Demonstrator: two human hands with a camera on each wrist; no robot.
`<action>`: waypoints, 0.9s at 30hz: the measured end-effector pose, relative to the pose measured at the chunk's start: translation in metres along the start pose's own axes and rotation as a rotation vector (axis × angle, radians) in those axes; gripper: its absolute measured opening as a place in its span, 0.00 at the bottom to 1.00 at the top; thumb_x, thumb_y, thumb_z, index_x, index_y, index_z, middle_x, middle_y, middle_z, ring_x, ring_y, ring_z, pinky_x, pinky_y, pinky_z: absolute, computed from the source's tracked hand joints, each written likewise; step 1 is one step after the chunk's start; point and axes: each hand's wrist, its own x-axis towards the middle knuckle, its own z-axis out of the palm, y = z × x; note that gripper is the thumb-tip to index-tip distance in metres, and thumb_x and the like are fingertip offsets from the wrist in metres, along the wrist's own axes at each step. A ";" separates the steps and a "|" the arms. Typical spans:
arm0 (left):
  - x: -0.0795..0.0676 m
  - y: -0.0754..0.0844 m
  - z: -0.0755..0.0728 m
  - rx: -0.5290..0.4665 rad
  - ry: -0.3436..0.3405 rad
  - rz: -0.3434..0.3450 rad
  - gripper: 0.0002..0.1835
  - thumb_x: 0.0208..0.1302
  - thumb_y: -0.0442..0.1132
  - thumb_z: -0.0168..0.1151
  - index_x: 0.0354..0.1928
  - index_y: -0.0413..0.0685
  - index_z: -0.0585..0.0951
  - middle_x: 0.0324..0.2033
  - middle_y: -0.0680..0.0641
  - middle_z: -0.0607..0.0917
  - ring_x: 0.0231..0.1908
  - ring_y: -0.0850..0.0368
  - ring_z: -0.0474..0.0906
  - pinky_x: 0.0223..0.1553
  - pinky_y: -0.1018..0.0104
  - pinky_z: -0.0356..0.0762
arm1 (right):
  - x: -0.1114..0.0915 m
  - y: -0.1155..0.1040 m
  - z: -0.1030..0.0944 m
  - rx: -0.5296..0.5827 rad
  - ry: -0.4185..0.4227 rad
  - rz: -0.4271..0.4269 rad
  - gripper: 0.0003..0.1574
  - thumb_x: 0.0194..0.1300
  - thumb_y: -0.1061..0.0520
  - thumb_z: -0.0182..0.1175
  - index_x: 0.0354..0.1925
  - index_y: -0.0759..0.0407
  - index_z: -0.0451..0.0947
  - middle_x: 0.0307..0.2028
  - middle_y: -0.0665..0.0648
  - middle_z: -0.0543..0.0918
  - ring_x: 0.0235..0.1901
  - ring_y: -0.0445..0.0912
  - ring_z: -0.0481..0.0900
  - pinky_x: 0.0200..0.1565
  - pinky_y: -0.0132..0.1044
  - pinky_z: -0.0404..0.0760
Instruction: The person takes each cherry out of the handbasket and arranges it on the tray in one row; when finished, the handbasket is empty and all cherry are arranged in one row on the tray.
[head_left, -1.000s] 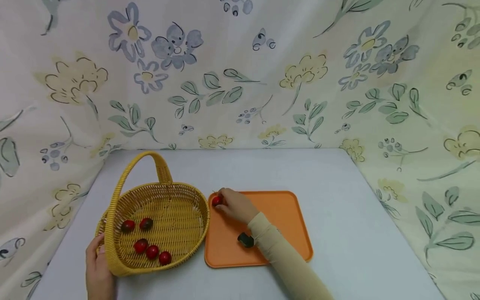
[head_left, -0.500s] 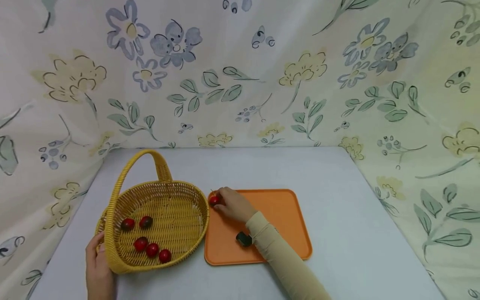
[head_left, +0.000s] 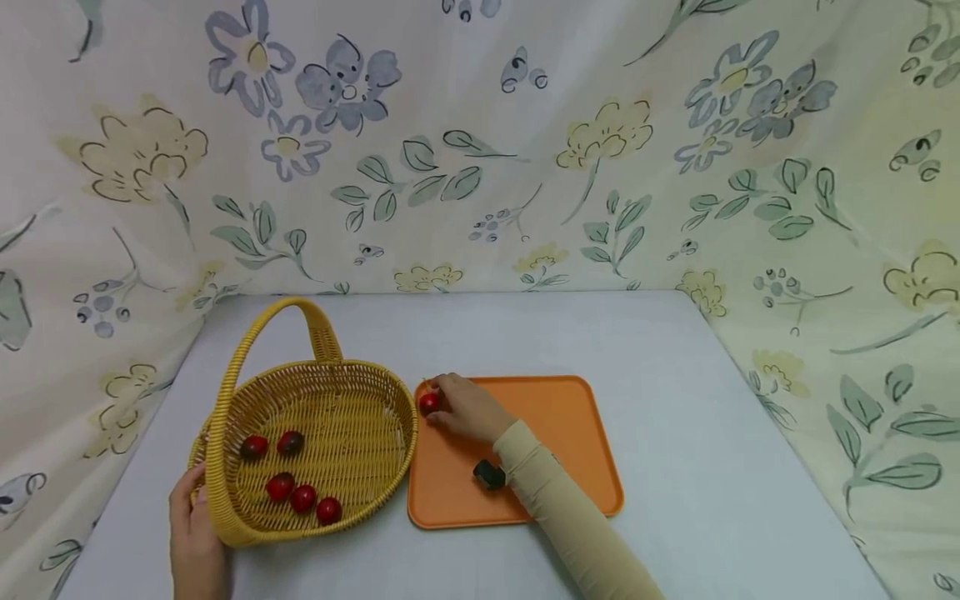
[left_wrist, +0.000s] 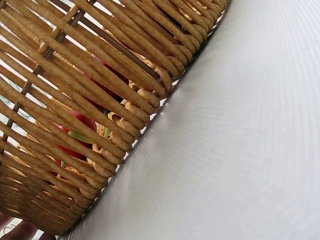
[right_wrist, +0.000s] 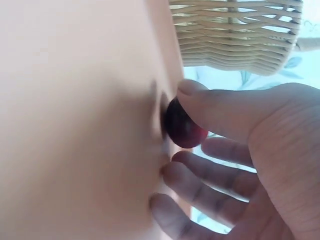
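In the head view my right hand [head_left: 472, 407] reaches over the far left corner of an orange tray [head_left: 551, 408]. Thumb and fingers pinch a small round red fruit [head_left: 429, 404] there; the right wrist view shows the same fruit [right_wrist: 186, 125], partly dark, against the tray surface. My left hand [head_left: 197, 529] grips the left side of a yellow wicker basket [head_left: 345, 425], its fingertips partly hidden by the rim and handle. Inside the basket lie several similar red fruits [head_left: 303, 499]. Through the weave, the left wrist view shows a red fruit [left_wrist: 75, 132] with a green stem-like part.
Basket and tray stand side by side, nearly touching, on a white table [head_left: 675, 417]. The tall basket handle [head_left: 232, 375] arches over the basket's left part. A small black block [head_left: 490, 475] sits beside the right sleeve. Floral cloth [head_left: 480, 150] hangs behind.
The head view has shifted slightly. My right hand stays at the tray corner, with the fruit moving only a little between its fingers. My left hand and the basket keep their places.
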 end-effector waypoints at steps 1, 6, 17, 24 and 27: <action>0.000 0.000 0.000 -0.006 0.003 -0.005 0.21 0.76 0.54 0.32 0.68 0.73 0.59 0.69 0.60 0.57 0.66 0.69 0.51 0.46 0.90 0.56 | 0.000 -0.001 -0.001 0.005 -0.002 -0.005 0.33 0.66 0.44 0.60 0.61 0.58 0.65 0.54 0.56 0.75 0.51 0.45 0.76 0.52 0.35 0.76; 0.003 -0.001 -0.001 -0.109 -0.005 -0.010 0.21 0.76 0.52 0.36 0.67 0.69 0.61 0.66 0.57 0.61 0.59 0.64 0.60 0.41 0.85 0.64 | -0.006 -0.016 -0.024 0.003 0.021 0.005 0.36 0.66 0.47 0.61 0.64 0.61 0.63 0.56 0.59 0.74 0.50 0.47 0.76 0.51 0.37 0.77; 0.003 -0.003 -0.001 -0.092 -0.033 -0.034 0.22 0.75 0.56 0.36 0.67 0.71 0.60 0.68 0.58 0.59 0.64 0.66 0.54 0.42 0.86 0.62 | 0.006 -0.106 -0.069 -0.246 0.012 -0.325 0.24 0.67 0.46 0.59 0.57 0.55 0.74 0.48 0.52 0.78 0.41 0.39 0.77 0.42 0.25 0.75; 0.000 -0.005 -0.003 -0.007 -0.020 -0.034 0.24 0.74 0.60 0.35 0.69 0.73 0.59 0.70 0.62 0.57 0.68 0.71 0.48 0.51 0.89 0.54 | 0.064 -0.161 -0.039 -0.338 -0.235 -0.435 0.22 0.69 0.47 0.57 0.60 0.44 0.73 0.52 0.44 0.75 0.48 0.34 0.73 0.49 0.23 0.71; -0.002 -0.001 -0.003 -0.013 -0.014 -0.018 0.23 0.75 0.58 0.35 0.69 0.71 0.60 0.70 0.62 0.58 0.67 0.71 0.51 0.49 0.89 0.57 | 0.086 -0.178 -0.018 -0.350 -0.294 -0.446 0.22 0.69 0.49 0.57 0.60 0.38 0.73 0.51 0.40 0.74 0.47 0.32 0.72 0.46 0.21 0.70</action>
